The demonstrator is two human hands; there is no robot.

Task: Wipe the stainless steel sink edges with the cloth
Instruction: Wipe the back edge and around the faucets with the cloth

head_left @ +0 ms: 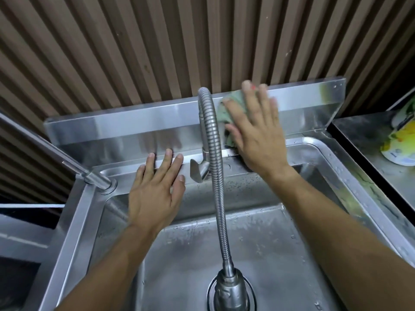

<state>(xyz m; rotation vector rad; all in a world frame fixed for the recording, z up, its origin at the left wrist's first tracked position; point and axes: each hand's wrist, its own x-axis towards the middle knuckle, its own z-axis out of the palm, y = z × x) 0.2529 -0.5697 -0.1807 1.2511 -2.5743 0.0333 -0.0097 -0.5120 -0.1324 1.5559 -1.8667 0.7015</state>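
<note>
The stainless steel sink (350, 182) fills the lower view, with a raised steel backsplash (134, 124) along its far side. My right hand (256, 129) presses a green cloth (226, 113) flat against the backsplash, right of the faucet; its fingers are straight and spread, and most of the cloth is hidden under the palm. My left hand (157, 189) rests flat on the sink's back ledge, left of the faucet, fingers straight and holding nothing.
A flexible coiled faucet hose (216, 167) arcs from the back ledge down to a spray head (231, 290) over the wet basin. A second tap (94, 176) stands at the back left corner. A yellow and white container (399, 142) lies on the right counter. A ribbed brown wall rises behind.
</note>
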